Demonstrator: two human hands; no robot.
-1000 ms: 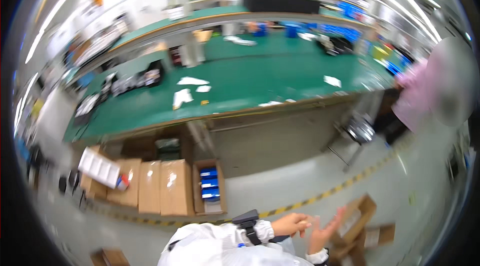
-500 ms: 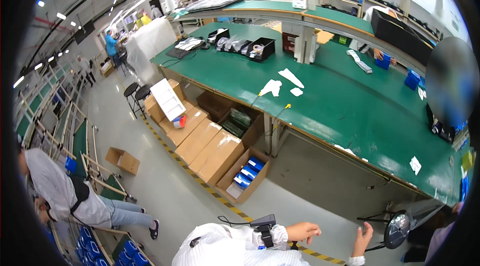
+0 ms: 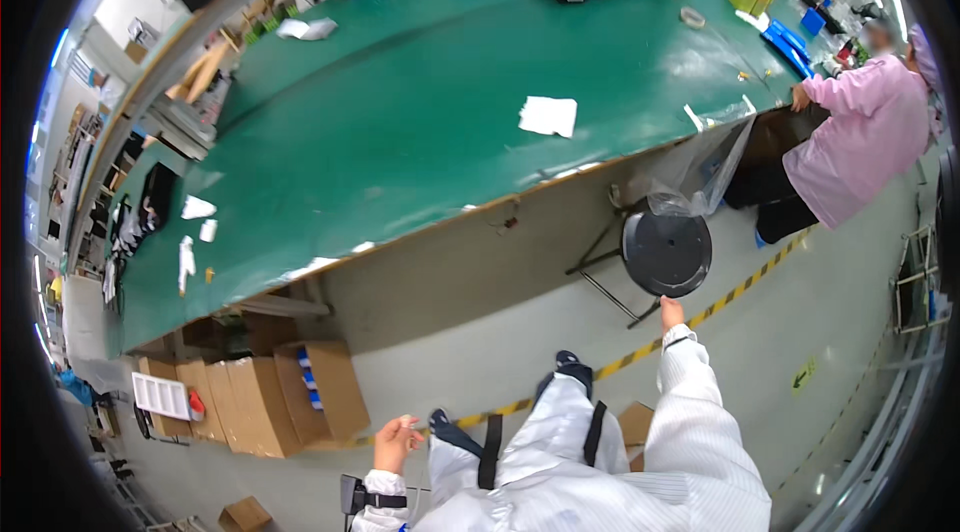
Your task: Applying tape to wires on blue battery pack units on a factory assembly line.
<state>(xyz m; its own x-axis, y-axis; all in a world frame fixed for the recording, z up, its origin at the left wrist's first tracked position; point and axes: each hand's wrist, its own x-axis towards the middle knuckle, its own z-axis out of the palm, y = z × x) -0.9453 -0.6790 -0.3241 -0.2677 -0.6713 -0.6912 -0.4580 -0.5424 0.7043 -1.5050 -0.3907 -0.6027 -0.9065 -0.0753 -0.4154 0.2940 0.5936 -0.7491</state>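
The left hand (image 3: 396, 442) hangs low by the hip, fingers curled loosely on nothing. The right hand (image 3: 671, 313) stretches forward, fingers together, just short of the round black stool (image 3: 667, 252), which stands upright on the floor beside the green table (image 3: 420, 132), seat facing up. Half a second ago, both hands were close together and this stool sat farther right.

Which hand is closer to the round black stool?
Right. The right hand reaches just below the black stool; the left hand is far off, by the cardboard boxes.
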